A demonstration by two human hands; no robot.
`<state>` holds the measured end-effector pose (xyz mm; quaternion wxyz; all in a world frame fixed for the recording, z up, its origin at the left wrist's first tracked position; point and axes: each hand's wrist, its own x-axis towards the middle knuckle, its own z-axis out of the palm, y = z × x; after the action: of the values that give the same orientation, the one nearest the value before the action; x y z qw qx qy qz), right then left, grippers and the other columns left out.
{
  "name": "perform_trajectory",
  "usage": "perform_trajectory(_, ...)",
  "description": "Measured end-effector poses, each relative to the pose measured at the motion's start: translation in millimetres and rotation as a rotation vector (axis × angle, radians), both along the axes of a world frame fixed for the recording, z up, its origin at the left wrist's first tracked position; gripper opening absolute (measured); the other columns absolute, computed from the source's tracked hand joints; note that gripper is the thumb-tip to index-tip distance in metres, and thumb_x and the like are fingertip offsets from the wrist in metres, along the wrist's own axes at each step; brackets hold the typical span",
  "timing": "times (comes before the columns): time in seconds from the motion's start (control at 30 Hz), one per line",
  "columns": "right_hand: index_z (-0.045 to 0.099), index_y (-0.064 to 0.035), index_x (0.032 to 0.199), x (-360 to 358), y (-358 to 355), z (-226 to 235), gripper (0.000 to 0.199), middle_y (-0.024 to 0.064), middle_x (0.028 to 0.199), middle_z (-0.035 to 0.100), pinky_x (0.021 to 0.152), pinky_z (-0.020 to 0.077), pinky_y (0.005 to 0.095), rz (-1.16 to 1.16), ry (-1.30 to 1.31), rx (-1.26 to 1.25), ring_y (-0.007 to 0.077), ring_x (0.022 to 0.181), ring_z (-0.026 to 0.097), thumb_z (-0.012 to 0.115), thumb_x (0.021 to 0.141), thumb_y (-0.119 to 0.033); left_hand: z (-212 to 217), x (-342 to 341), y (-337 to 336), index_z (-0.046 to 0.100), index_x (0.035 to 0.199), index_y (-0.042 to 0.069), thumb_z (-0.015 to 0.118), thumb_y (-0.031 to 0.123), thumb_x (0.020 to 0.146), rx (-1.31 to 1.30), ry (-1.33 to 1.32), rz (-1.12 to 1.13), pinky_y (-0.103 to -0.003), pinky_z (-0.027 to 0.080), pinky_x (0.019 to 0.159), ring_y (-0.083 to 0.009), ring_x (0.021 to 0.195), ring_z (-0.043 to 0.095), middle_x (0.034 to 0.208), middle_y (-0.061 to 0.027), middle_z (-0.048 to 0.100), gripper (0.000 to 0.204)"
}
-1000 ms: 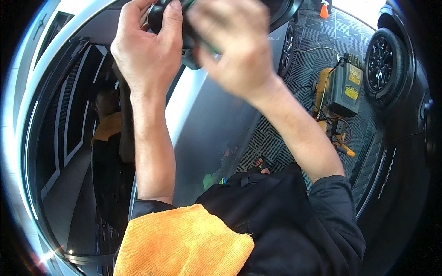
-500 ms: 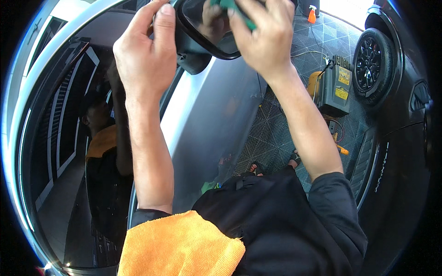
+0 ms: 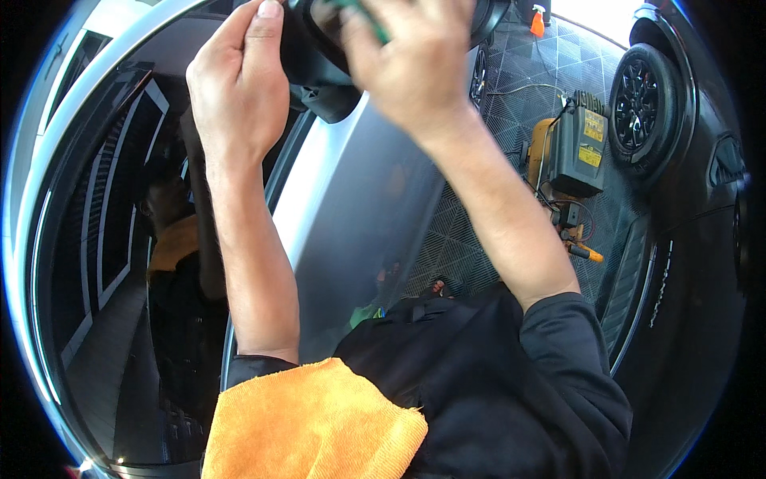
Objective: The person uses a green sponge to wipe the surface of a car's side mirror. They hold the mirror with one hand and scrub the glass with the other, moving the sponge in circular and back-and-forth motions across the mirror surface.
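Note:
At the top of the view, a black wing mirror (image 3: 319,65) juts out from the silver car's door (image 3: 359,199). My left hand (image 3: 241,92) grips its near-left edge, thumb bent on top and fingertips partly cut off by the frame. Over the mirror glass, my right hand (image 3: 411,76) presses a green cloth (image 3: 373,17); motion smears its fingers, and they hide most of the cloth. An orange towel (image 3: 319,419) lies over my left shoulder.
The car's dark window (image 3: 183,335) curves along my left. To the right on the patterned floor stand a grey and yellow machine (image 3: 578,152) with a hose and an orange spray bottle (image 3: 538,22). A black car (image 3: 686,319) with a dark wheel (image 3: 638,100) borders the right.
My right hand has moved left across the mirror glass with the green cloth. My left hand stays on the mirror's edge, and the whole view has shifted slightly.

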<state>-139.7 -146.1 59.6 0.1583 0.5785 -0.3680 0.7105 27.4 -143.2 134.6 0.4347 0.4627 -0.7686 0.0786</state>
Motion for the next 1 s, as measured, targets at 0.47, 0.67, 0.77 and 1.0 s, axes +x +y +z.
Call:
perform_trajectory(0.47,0.077,-0.0055,0.108,9,-7,-29,0.036,0.0032,0.115,0.064,0.106,0.038,0.0416,0.051,0.162,-0.089,0.0253,0.12,0.053,0.083,0.073,-0.01,11,-9,1,0.074,0.131,0.013,0.058,0.039,0.107,0.095,0.026,-0.033,-0.035,0.051,0.103,-0.0193,0.115,0.069,0.12,-0.0104,0.076,0.04)
perform_trajectory(0.67,0.075,-0.0021,0.113,-33,-19,-41,0.04,0.0106,0.118,0.067,0.104,0.0432,0.0428,-0.175,-0.185,0.058,0.0315,0.113,0.059,0.079,0.074,-0.006,22,-48,-21,0.065,0.142,0.016,0.057,0.051,0.104,0.011,-0.415,0.063,-0.042,0.05,0.106,-0.0361,0.122,0.067,0.129,-0.0163,0.073,0.051)
perform_trajectory(0.77,0.07,0.004,0.123,-34,-23,-31,0.034,0.0235,0.13,0.062,0.108,0.0467,0.0469,-0.101,-0.345,0.233,0.0374,0.125,0.057,0.07,0.09,-0.005,28,-65,-34,0.065,0.141,0.018,0.057,0.049,0.104,-0.046,-0.514,-0.039,-0.044,0.051,0.102,-0.0396,0.119,0.068,0.126,-0.0181,0.072,0.049)
perform_trajectory(1.0,0.074,-0.0043,0.116,-25,-25,-45,0.042,0.012,0.128,0.068,0.105,0.0477,0.0439,-0.03,0.007,-0.112,0.0315,0.125,0.06,0.08,0.075,-0.009,25,-62,-39,0.068,0.135,0.02,0.055,0.042,0.106,-0.112,-0.525,-0.015,-0.044,0.054,0.095,-0.0398,0.109,0.069,0.118,-0.0139,0.074,0.038)
